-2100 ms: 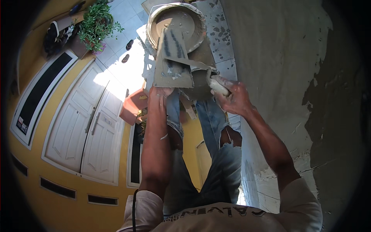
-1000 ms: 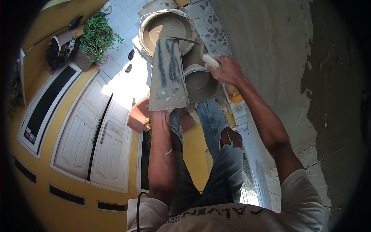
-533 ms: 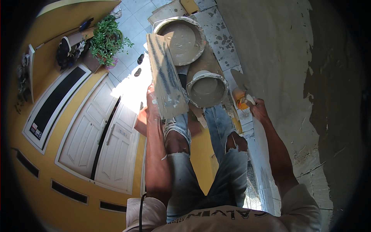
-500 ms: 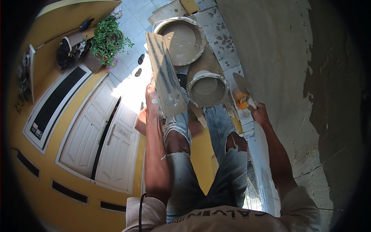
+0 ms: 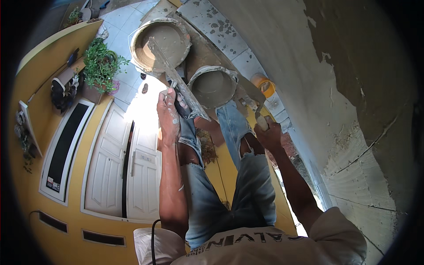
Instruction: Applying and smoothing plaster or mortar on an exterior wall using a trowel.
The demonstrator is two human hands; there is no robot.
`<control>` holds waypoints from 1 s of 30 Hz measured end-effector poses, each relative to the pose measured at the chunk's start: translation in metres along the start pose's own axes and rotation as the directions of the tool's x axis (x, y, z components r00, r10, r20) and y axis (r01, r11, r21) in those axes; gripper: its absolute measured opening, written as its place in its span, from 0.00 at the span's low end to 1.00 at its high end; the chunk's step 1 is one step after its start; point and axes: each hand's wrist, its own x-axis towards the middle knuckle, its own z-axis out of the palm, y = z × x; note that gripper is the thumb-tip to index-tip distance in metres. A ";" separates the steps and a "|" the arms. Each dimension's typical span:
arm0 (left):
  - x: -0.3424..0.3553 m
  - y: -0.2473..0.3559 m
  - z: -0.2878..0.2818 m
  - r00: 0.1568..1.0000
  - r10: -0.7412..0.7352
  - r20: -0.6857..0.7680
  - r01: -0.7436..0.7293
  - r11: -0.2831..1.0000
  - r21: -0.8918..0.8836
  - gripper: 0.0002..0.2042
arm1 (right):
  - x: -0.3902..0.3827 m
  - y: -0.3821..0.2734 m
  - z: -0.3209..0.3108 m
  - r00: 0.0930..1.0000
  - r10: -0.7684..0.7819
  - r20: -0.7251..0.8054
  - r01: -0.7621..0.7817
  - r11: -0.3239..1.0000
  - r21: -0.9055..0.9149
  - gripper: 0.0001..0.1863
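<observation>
My left hand point(image 5: 168, 115) is closed round the handle of a long plastering float point(image 5: 189, 93). The float is tilted nearly edge-on, its far end over the large bucket. Mortar smears its edge. My right hand point(image 5: 270, 136) grips the pale handle of a trowel point(image 5: 262, 123), whose blade points away from me, right of the small bucket. Grey wet mortar fills part of the large bucket point(image 5: 136, 49) and of the small bucket point(image 5: 235, 78), which stand on a dirty board before my legs.
A mortar-coated wall point(image 5: 282, 57) rises on the right, with a darker patch and bare cracked stretches lower down. An orange round container point(image 5: 265, 86) sits on the tiled ledge beside it. At left are a potted plant point(image 5: 100, 66), white double doors point(image 5: 106, 165) and a yellow wall.
The float has turned from showing its broad face to nearly edge-on. My right hand has drawn the trowel inward, away from the orange container. The whole view has shifted and turned.
</observation>
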 end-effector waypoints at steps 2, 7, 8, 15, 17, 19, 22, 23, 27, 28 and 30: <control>-0.007 -0.027 0.015 0.999 -0.035 0.001 0.035 0.999 -0.022 0.11 | -0.007 -0.033 -0.004 0.989 -0.132 -0.061 0.137 0.986 0.096 0.21; -0.031 -0.107 0.058 0.980 -0.200 0.002 0.192 0.939 -0.284 0.06 | 0.011 -0.082 0.012 0.981 -0.192 -0.005 0.188 0.955 0.229 0.17; -0.037 -0.119 0.065 0.968 -0.252 0.015 0.239 0.897 -0.372 0.06 | 0.015 -0.089 0.014 0.986 -0.114 0.122 0.076 0.955 0.286 0.16; -0.052 -0.173 0.105 0.928 -0.348 0.132 0.368 0.797 -0.479 0.11 | 0.027 -0.046 0.043 0.999 -0.044 -0.008 0.044 0.934 0.354 0.22; -0.054 -0.187 0.121 0.912 -0.385 0.142 0.406 0.791 -0.457 0.12 | 0.032 -0.023 0.038 0.996 -0.066 -0.059 0.080 0.961 0.266 0.22; -0.059 -0.190 0.139 0.888 -0.449 0.097 0.446 0.793 -0.416 0.13 | 0.035 -0.009 0.032 1.000 0.006 -0.009 -0.003 0.960 0.279 0.21; -0.053 -0.223 0.138 0.853 -0.505 0.134 0.517 0.776 -0.361 0.17 | 0.039 0.001 0.025 0.995 0.080 0.052 -0.089 0.974 0.207 0.24; -0.050 -0.236 0.134 0.868 -0.487 0.099 0.492 0.812 -0.314 0.22 | 0.039 0.004 0.025 0.986 0.148 0.074 -0.162 0.956 0.245 0.28; -0.053 -0.239 0.148 0.811 -0.581 0.064 0.584 0.809 -0.064 0.23 | 0.037 0.024 0.019 0.949 0.275 0.152 -0.308 0.912 0.270 0.33; -0.054 -0.236 0.148 0.805 -0.589 0.071 0.587 0.808 0.040 0.22 | 0.038 0.027 0.021 0.946 0.287 0.150 -0.317 0.914 0.252 0.32; -0.052 -0.240 0.141 0.799 -0.597 0.071 0.584 0.799 0.144 0.21 | 0.042 0.065 0.046 0.972 0.218 0.090 -0.235 0.926 0.295 0.30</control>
